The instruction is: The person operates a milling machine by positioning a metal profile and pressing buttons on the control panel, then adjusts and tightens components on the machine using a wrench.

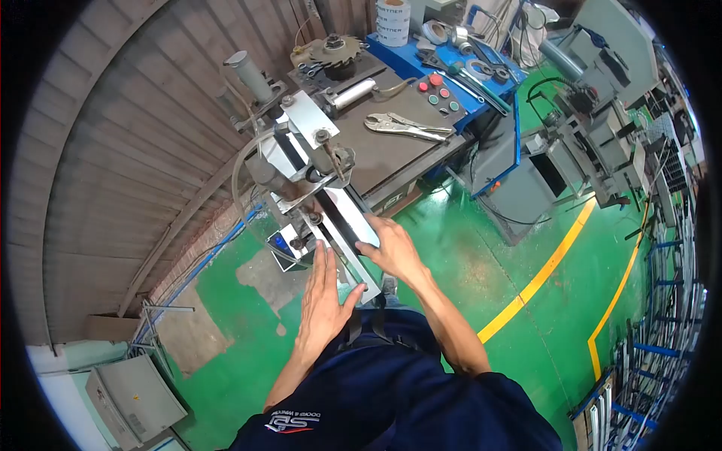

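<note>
A long white profile with a dark groove (350,218) runs from near my waist up under the clamps of a bench machine (308,120). My left hand (322,304) lies along its left side near the close end, fingers straight and thumb spread toward the tip. On the other side, my right hand (395,252) grips the profile's right edge, thumb over the top; some of its fingers are hidden. Past the hands, clamp cylinders and a white block (310,118) sit above the profile.
Locking pliers (406,126) and a red and green button panel (438,94) are on the machine table, with a toothed cutter (335,51) behind. Tools and a tape roll cover a blue bench (474,71). Another machine (579,128) stands right; metal profiles (647,368) are racked beyond yellow floor lines.
</note>
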A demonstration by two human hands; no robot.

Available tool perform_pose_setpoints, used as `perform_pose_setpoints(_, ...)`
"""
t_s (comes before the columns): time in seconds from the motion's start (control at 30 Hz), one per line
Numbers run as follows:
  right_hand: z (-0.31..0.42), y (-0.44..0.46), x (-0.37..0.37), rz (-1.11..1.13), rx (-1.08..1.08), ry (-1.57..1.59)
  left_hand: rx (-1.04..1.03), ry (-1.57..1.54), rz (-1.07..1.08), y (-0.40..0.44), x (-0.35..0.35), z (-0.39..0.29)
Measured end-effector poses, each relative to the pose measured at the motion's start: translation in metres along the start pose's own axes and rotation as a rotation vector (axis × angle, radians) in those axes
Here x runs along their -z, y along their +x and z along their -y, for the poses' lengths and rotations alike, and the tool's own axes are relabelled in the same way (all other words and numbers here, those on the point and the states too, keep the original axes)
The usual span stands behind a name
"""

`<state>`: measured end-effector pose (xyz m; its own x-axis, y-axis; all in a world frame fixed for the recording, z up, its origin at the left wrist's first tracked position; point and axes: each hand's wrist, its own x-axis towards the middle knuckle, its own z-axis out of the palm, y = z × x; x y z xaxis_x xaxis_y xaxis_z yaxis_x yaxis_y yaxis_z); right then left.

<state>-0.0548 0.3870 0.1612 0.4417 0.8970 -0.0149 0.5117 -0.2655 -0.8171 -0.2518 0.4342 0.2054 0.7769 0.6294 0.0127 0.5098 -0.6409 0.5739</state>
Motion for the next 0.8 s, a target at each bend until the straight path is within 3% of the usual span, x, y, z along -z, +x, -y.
perform_pose_setpoints(0.17, -0.009, 0.007, -0.002, 0.042, 0.11, -0.076, 0.036, 0.039, 0.059, 0.004, 0.002, 0.0)
perform_pose_setpoints(0.23, -0.002, 0.011, 0.011, 0.191, 0.111, -0.202, 0.045, 0.055, 0.087, 0.006, 0.008, -0.002)
perform_pose_setpoints(0.63, -0.017, -0.009, -0.018, -0.04, 0.102, -0.014, 0.035, 0.204, 0.133, 0.011, 0.015, -0.004)
perform_pose_setpoints(0.8, -0.026, -0.003, -0.006, 0.056, 0.178, -0.005, 0.041, 0.225, 0.138, 0.013, 0.016, -0.006)
